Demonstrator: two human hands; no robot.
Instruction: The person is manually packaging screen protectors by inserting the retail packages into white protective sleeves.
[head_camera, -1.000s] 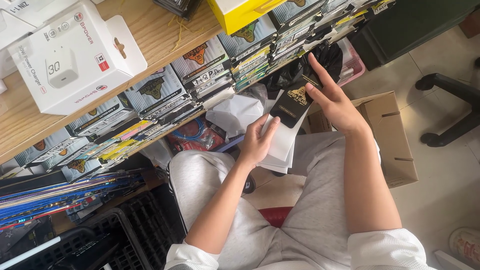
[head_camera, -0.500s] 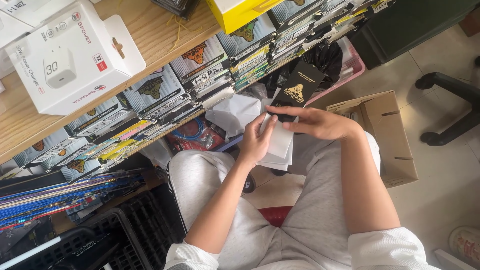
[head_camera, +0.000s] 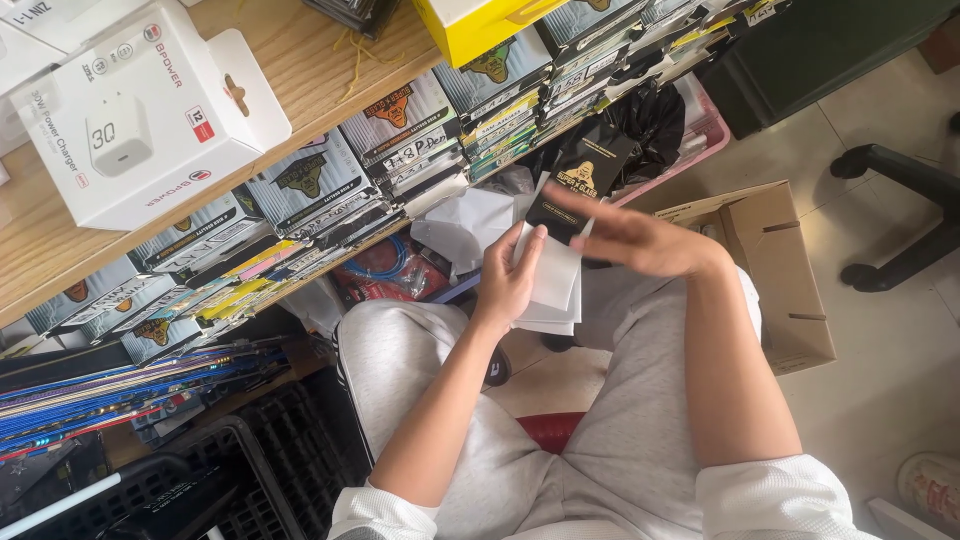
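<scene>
The stack of white sleeves is gripped in the left hand, held above the lap between the grey-clad knees, thumb laid across the top sheet. The right hand is stretched flat over the stack's upper edge, fingers loose and extended; whether anything is pinched under it cannot be told. A black packet with a gold emblem is seen just beyond the fingertips, partly behind the stack. A second ago that packet was lifted clear in the right hand; half a second ago the hand was lowered onto the stack, and now it is swept further left across it, so the packet appears to be set against the sleeves. Beyond, a cardboard box stands on the floor, and the wooden table carries a white charger box.
</scene>
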